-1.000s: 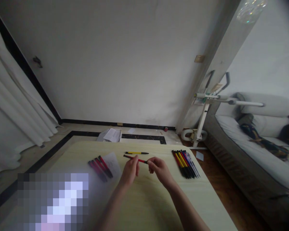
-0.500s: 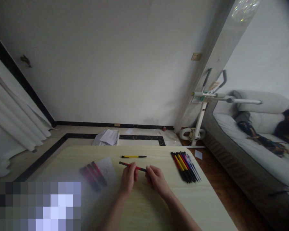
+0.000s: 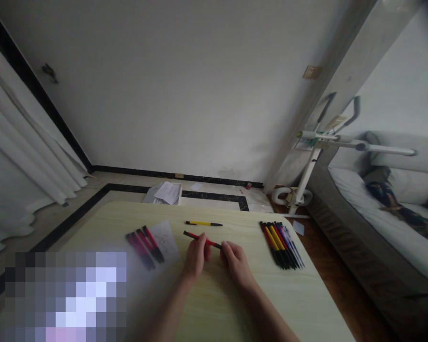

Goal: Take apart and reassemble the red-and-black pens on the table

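a pale wall (image 3: 185, 95) spans twelve o'clock, a grey sofa (image 3: 360, 247) sits at three, and the light wood-grain surface (image 3: 296, 299) lies before the person. a white exercise machine (image 3: 303, 185) stands beyond the surface at one o'clock, and a box of papers (image 3: 169, 192) rests on the floor at eleven. a pixelated patch (image 3: 66, 294) at eight o'clock hides that side of the surface.

the left hand (image 3: 195, 257) pinches the red-and-black pen (image 3: 213, 244) around its middle; the right hand (image 3: 237, 263) has its fingers closed on the lower end. a printed-looking sheet (image 3: 168, 240) lies at nine o'clock, its marks too faint to read.

the held pen is just above the surface, red in the barrel, black at both ends, slanting from ten o'clock to four. at three lie the mixed pens (image 3: 278, 243), red, yellow and blue with black; at nine, four hazy red pens (image 3: 151, 243) overlap the sheet; at twelve, one yellow pen (image 3: 204, 223).
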{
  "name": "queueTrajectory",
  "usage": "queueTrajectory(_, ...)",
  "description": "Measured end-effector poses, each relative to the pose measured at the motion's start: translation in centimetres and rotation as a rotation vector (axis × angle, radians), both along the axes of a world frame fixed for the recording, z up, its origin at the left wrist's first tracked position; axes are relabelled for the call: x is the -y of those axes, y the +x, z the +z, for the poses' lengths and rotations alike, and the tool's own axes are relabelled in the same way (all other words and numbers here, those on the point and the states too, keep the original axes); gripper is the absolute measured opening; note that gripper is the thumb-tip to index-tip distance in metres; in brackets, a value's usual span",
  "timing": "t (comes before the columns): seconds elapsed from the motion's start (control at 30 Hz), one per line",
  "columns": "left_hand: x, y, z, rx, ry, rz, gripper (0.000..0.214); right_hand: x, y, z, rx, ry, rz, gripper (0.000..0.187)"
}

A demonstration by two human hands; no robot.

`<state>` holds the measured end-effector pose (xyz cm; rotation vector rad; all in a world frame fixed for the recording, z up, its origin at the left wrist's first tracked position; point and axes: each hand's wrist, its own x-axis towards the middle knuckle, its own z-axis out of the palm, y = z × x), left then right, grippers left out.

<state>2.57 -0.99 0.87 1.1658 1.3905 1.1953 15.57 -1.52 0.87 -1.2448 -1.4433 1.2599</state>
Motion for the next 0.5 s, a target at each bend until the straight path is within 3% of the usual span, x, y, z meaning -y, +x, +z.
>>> queueTrajectory(0.27,0.08,0.15,0.03,-0.064,0.008,-0.047,0.052,-0.10,0.23,-0.07,-0.016,-0.032,0.044,0.049)
queueTrajectory(0.5,-0.15,0.52,-0.49,0.057,-0.043,-0.017,0.050,-0.10,0.35,-0.05,-0.017,-0.029,0.057,0.048)
